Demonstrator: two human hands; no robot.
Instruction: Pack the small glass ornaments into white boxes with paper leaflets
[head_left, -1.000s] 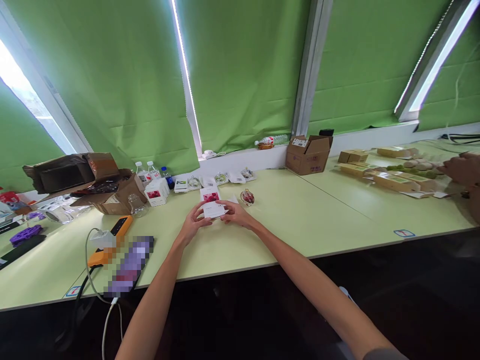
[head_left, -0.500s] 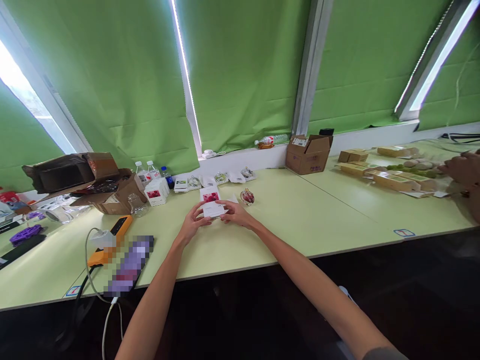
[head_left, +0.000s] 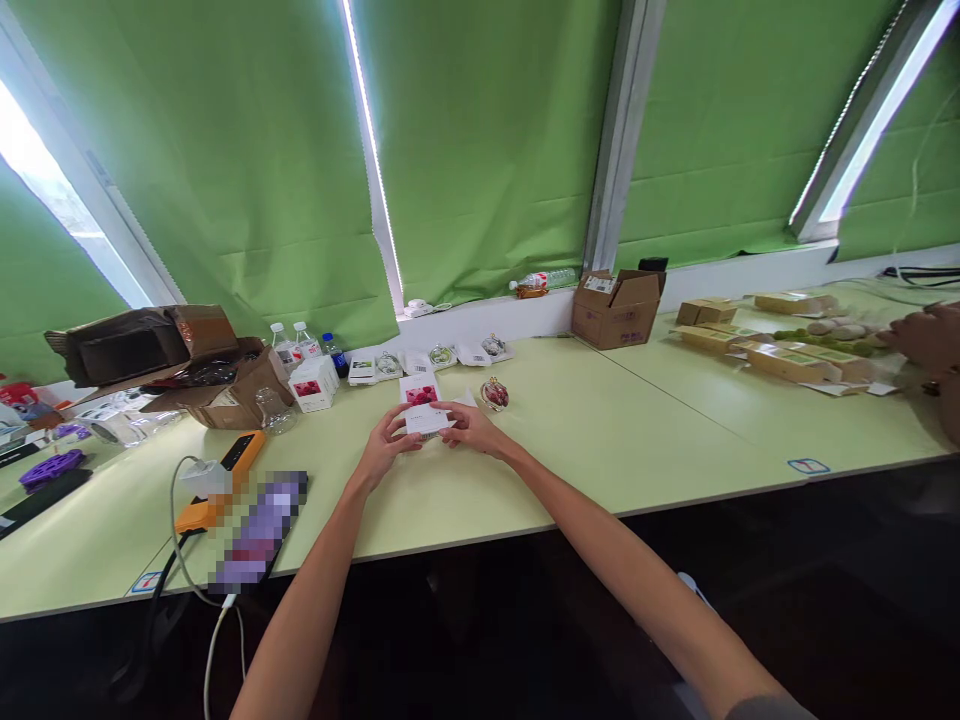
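Observation:
Between both hands I hold a small white printed carton (head_left: 421,396) with a red picture on its upper panel. My left hand (head_left: 384,447) curls around its left side. From the right, my right hand (head_left: 474,428) grips the other side, fingers bent over the front panel. Just right of that hand, apart from it, sits a round clear ornament (head_left: 494,394) with red filling and a gold-coloured top. Behind the carton, a row of white cartons (head_left: 415,361) lies with clear round ornaments (head_left: 442,355) beside or on them. The carton's lower part is partly hidden by my fingers.
Left stand stacked white cartons (head_left: 314,383), bottles (head_left: 304,342), an open cardboard box (head_left: 225,385), an orange power strip (head_left: 225,485) and a blurred phone (head_left: 262,530). Another cardboard box (head_left: 616,310) stands at the back. Far right, another person's hands (head_left: 926,340) are near yellowish boxes (head_left: 795,362).
My fingers have shifted very slightly on the carton, which stays in the same place. Everything else looks the same.

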